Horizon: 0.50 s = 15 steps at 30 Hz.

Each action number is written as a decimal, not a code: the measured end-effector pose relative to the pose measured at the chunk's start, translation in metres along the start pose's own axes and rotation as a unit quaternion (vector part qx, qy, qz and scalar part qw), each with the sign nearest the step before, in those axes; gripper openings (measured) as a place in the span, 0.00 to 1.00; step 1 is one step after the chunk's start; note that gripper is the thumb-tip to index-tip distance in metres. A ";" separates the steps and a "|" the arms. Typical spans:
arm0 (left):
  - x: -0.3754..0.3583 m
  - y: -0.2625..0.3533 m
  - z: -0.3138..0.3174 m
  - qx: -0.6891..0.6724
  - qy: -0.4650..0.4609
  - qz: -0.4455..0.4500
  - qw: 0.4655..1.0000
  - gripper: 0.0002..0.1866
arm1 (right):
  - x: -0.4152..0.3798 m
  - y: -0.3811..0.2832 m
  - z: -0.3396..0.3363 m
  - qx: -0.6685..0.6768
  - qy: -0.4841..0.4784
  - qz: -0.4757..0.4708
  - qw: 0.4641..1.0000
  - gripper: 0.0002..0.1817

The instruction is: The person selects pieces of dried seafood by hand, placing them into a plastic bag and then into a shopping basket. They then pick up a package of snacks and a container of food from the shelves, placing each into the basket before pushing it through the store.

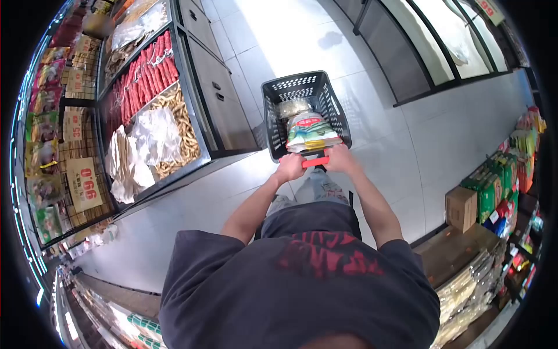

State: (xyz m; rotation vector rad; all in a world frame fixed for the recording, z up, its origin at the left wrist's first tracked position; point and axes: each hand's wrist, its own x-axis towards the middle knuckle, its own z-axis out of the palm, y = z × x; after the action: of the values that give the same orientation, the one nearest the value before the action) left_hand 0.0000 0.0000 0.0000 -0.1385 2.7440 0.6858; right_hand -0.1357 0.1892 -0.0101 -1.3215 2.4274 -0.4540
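Looking down past our dark shirt (244, 279), we see both our hands closed around one red handle (315, 163); the left hand (290, 166) grips its left end and the right hand (341, 159) its right end, with a short stretch of red bare between them; we judge that this spread shares the load evenly and stops the handle from twisting. The black basket (333, 109) is just beyond our hands, its near end close to the handle, so that its open top faces up towards us and whatever lies inside can be seen; whether it rests on wheels or hangs from our grip, we cannot tell, as its underside is hidden. Inside, a white and green bag (311, 131) lies at the near end, probably the heavier piece and so best kept close to the handle; a clear bag (294, 107) sits beyond it, towards the far left, and the basket's walls fence both in. We are on the pale floor (381, 180), with the display case (224, 102) to our left; its open bins keep the red sausages (148, 75) apart from the brown dried goods (185, 131), presumably for easy picking; to our right, a cardboard box (461, 209) stands upright beside green packs (497, 186), apparently grouped as stock.
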 end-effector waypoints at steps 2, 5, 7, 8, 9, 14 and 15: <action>-0.029 -0.025 -0.008 0.026 0.024 -0.030 0.999 0.06 | 0.016 -0.031 0.015 0.026 -0.001 -0.043 0.999 0.11; 0.091 0.029 -0.007 -0.032 0.057 -0.003 0.998 0.07 | 0.047 0.078 -0.063 -0.048 -0.037 -0.016 0.998 0.12; 0.102 0.017 -0.037 -0.030 0.046 -0.034 0.998 0.06 | 0.084 0.079 -0.065 -0.041 -0.030 -0.035 0.998 0.10; 0.109 0.017 -0.044 -0.029 0.060 -0.040 0.997 0.05 | 0.097 0.085 -0.069 -0.045 -0.026 -0.037 0.998 0.09; 0.121 0.014 -0.050 -0.028 0.076 -0.046 0.996 0.05 | 0.111 0.088 -0.078 -0.050 -0.031 -0.043 0.997 0.09; 0.177 -0.029 -0.084 -0.068 0.072 -0.039 0.994 0.06 | 0.188 0.098 -0.106 -0.052 -0.063 -0.048 0.995 0.10; 0.184 -0.039 -0.091 -0.072 0.078 -0.052 0.993 0.06 | 0.201 0.099 -0.104 -0.054 -0.069 -0.062 0.994 0.10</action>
State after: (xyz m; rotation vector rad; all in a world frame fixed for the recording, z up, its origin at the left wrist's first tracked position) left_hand -0.1933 -0.0809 0.0007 -0.3800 2.8082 0.8789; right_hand -0.3565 0.0821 0.0113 -1.5013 2.2933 -0.2559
